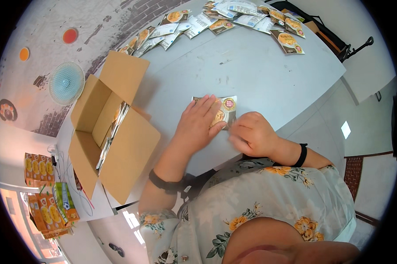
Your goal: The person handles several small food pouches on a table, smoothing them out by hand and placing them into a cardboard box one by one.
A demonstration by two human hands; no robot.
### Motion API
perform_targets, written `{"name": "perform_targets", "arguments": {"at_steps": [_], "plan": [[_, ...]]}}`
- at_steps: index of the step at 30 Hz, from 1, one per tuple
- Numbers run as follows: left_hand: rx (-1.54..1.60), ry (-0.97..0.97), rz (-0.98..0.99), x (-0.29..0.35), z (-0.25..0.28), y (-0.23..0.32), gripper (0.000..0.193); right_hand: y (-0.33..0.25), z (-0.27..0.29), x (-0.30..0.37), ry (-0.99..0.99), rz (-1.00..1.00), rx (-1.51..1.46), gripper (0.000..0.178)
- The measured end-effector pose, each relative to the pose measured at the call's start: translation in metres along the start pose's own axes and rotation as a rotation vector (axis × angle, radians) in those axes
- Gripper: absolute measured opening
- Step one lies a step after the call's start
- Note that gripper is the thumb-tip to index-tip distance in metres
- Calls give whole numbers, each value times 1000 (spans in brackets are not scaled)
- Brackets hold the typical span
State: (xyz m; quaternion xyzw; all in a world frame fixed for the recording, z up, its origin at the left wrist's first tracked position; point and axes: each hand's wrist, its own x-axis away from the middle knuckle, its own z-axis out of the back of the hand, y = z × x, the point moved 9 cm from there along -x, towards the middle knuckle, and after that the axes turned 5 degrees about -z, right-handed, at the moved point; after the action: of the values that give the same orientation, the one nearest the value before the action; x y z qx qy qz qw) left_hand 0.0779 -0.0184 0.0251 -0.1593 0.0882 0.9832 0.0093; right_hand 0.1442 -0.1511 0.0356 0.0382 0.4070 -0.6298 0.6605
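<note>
Right hand (254,134): loosely curled, slightly blurred, by the lower right corner of the packet (228,110); from here I can't tell whether it pinches anything.
Left hand (200,121): flat over the packet's left part, thumb spread from the fingers.
Table (181,79): packet lies near its front edge.
Carton (130,154): open, with upright packets (114,135) inside.
Heap of packets (220,25): far edge.

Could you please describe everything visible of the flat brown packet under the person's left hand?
This rectangular brown and pale packet, seemingly glossy plastic film, shows a printed food picture and a round red badge. It lies face up on the pale grey table. The left hand rests over its left part, hiding much of it. The blurred right hand is by its lower right corner; contact is unclear.
</note>
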Motion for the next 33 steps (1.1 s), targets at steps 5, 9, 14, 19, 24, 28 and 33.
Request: {"name": "perform_targets", "arguments": {"at_steps": [5, 9, 14, 19, 24, 28, 33], "plan": [[39, 37, 7, 5, -2, -7, 61, 2, 1, -12, -37, -102, 68, 50], [56, 27, -3, 3, -4, -9, 62, 10, 2, -18, -164, -153, 16, 58], [-10, -32, 2, 3, -13, -7, 64, -62, 66, -31, 22, 381, 423, 38], [-40, 7, -42, 8, -17, -14, 68, -127, 80, -2, -78, 805, 258, 47], [-23, 30, 2, 9, -12, -11, 67, -131, 122, 67, 267, 1184, 346, 51], [47, -17, -14, 2, -13, -7, 64, -117, 139, 108, 518, 1291, 499, 54], [-9, -4, 22, 8, -10, -12, 64, -118, 121, 100, 443, 1302, 464, 55]]}}
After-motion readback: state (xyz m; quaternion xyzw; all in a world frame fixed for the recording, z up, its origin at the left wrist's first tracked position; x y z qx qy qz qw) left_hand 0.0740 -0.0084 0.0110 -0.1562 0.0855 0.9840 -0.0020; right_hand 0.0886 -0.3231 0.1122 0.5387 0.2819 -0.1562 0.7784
